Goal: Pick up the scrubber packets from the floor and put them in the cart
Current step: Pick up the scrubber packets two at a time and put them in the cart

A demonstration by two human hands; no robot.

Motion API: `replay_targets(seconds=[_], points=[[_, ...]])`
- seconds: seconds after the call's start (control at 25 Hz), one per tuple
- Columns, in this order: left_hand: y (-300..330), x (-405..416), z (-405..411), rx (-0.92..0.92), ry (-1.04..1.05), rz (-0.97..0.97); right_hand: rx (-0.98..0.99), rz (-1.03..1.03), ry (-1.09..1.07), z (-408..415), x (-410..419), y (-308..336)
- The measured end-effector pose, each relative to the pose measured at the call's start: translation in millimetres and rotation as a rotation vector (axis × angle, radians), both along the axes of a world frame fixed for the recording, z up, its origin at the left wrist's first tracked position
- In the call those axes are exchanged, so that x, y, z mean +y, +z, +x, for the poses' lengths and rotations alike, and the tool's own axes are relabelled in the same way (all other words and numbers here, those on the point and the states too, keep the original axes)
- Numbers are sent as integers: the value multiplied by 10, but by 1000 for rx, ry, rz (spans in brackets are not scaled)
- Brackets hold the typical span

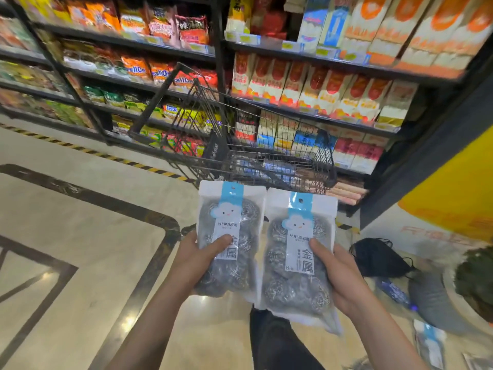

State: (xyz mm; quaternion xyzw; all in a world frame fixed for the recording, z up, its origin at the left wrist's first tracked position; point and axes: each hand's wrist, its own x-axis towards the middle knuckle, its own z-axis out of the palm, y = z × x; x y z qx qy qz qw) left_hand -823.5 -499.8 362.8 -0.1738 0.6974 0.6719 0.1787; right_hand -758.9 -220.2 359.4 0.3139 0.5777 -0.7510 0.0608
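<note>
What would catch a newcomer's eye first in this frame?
Two scrubber packets held up side by side at centre: the left packet in the left hand, the right packet in the right hand. Just beyond them stands the wire cart, before brightly stocked shelves.

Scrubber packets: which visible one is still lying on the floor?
The packet at the lower right, on the floor; the other two are held up, one in each hand, before the cart.

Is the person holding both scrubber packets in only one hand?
No, the left hand holds one scrubber packet and the right hand holds the other packet.
</note>
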Motion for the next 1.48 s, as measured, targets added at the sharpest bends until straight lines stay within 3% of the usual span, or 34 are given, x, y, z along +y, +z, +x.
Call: replay_targets(seconds=[0.44,0.72,1.04,1.16,1.28,1.36,1.44,1.48], points=[[-413,900,-3312,-42,25,-50,11,32,48,-3443,904,-549],[-1412,1138,-4951,-131,39,-191,-150,84,94,-5224,947,-1592],[-3585,1256,-5718,-362,23,-243,-372,288,189,-6065,979,-3594],[-4107,1317,-5681,-419,-28,-286,-495,428,260,-6085,959,-4042],[-4393,1342,-5533,-424,-42,-316,-456,497,300,-5876,944,-4320],[-4413,1427,-5500,-435,-161,-558,-404,561,395,-5725,992,-4304],[-4311,1438,-5471,-366,-460,-937,-393,723,582,-5642,948,-4239],[-4321,1494,-5444,-321,-582,-984,-419,795,678,-5618,962,-4216]])
